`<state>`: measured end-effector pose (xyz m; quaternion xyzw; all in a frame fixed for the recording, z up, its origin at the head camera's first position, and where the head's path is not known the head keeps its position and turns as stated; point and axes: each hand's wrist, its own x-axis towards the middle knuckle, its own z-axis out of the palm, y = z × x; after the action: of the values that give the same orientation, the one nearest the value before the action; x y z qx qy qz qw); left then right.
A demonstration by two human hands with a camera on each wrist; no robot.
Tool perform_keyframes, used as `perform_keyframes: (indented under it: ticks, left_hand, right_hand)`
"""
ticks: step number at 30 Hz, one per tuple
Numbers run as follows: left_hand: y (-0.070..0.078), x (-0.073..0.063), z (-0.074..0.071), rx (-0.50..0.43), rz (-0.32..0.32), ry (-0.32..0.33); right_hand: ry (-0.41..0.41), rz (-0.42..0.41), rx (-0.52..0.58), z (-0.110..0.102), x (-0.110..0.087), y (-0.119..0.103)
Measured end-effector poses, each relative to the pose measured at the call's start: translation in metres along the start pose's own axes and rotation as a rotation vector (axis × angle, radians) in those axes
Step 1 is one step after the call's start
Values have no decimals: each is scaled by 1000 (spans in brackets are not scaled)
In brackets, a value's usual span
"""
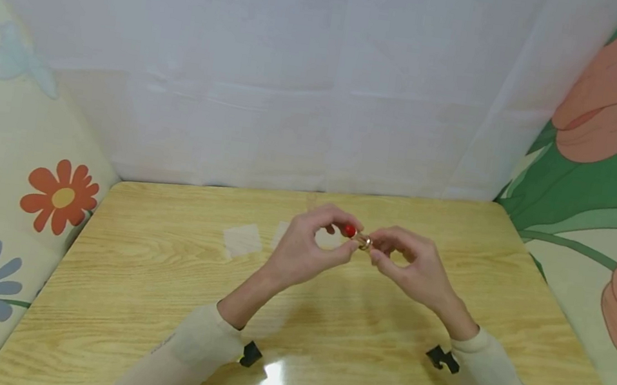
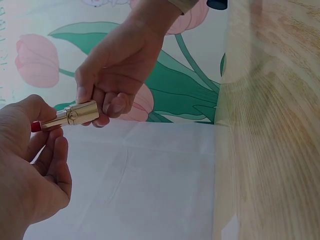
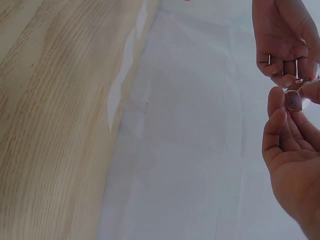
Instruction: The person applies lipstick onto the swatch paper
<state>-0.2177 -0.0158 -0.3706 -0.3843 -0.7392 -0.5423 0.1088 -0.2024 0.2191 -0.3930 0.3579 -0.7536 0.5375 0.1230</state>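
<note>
A gold lipstick (image 2: 70, 116) with its red tip bared is held up above the table between both hands. My left hand (image 1: 310, 241) pinches it near the red end, thumb and fingers on either side of the gold tube. At the opposite end, my right hand (image 1: 418, 265) grips the squared gold base between thumb and fingertips. The right wrist view shows the underside of the base (image 3: 293, 101) facing that camera. In the head view the red tip (image 1: 350, 230) points up and to the left.
White paper squares (image 1: 242, 240) lie on the wooden table (image 1: 157, 276) beyond and left of my left hand. White cloth (image 1: 295, 119) hangs along the table's back edge. Flower-printed panels (image 1: 583, 281) stand at both sides. A small black piece (image 1: 251, 354) sits by each cuff.
</note>
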Motion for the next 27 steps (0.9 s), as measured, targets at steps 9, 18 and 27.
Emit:
perform_keyframes:
  ticks: [9,18,27]
  left_hand:
    - [0,0,-1,9,56,-45]
    - [0,1,-1,-6,47,-39]
    - [0,2,-4,19,52,-18]
  right_hand:
    - [-31,-4,79,-2,-2,9]
    - [-26,27,191,1,-4,11]
    - [46,145,415,13,-4,13]
